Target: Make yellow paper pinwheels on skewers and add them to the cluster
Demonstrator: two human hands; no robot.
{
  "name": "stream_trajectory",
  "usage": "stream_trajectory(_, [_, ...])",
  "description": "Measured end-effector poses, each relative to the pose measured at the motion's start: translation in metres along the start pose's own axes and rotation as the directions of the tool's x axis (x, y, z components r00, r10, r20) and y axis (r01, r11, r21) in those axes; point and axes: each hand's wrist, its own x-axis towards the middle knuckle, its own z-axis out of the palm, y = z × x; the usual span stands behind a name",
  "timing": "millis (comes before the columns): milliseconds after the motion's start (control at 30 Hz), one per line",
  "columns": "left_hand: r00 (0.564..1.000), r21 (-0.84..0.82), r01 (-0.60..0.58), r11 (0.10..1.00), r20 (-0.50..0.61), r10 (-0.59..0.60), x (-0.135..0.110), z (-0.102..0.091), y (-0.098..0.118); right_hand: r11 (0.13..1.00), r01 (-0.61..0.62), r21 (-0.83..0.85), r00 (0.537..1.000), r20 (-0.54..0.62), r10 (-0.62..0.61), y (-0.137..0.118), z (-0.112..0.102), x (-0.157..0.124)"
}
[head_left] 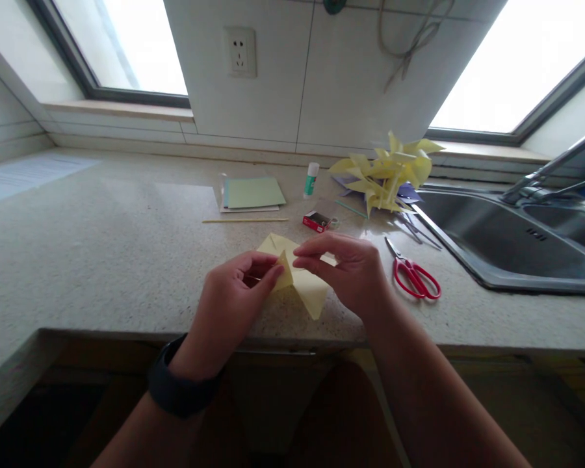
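Head view: a person works with both bare hands over a pale speckled counter (127,266).
Pinched fold: a steady, light grip near the raised fold (285,272) should suit best; squeezing hard would probably crease the thin sheet where no crease is wanted.
Fingertip work: the right tips are best brought in squarely at the point of the fold, with the left thumb backing the layers so that they do not slip or spring apart.
Loose corner: the near corner calls for room, since a wrist brushing it could twist the sheet.
Pale yellow paper (313,286): it lies between the hands, its fold at the left fingertips, its flatter part reaching right beneath the right hand and its near corner pointing to the counter's front edge.
Left hand (234,292): thumb and fingers grip the fold from the left; a dark band (185,383) circles the wrist.
Right hand (353,270): thumb and forefinger almost meet just right of the fold; whether they hold something tiny cannot be told.
Red scissors (416,278): right of the right hand, blades pointing far.
Red box (316,221): just beyond the paper, with a glue stick (311,182) farther off.
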Motion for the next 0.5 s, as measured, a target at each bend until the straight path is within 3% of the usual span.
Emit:
stream_trajectory(167, [0.999, 0.009, -0.03, 0.999, -0.039, 0.031, -0.0017, -0.0009, -0.0006, 0.994, 0.088, -0.064, 0.995, 0.043, -0.086, -0.0004, 0.003, -0.0002])
stream_trajectory(500, [0.997, -0.015, -0.048, 0.999, -0.061, 0.047, -0.0037, -0.0041, 0.0002, 0.977, 0.105, -0.183, 0.994, 0.056, -0.097, -0.0007, 0.0089, -0.004])
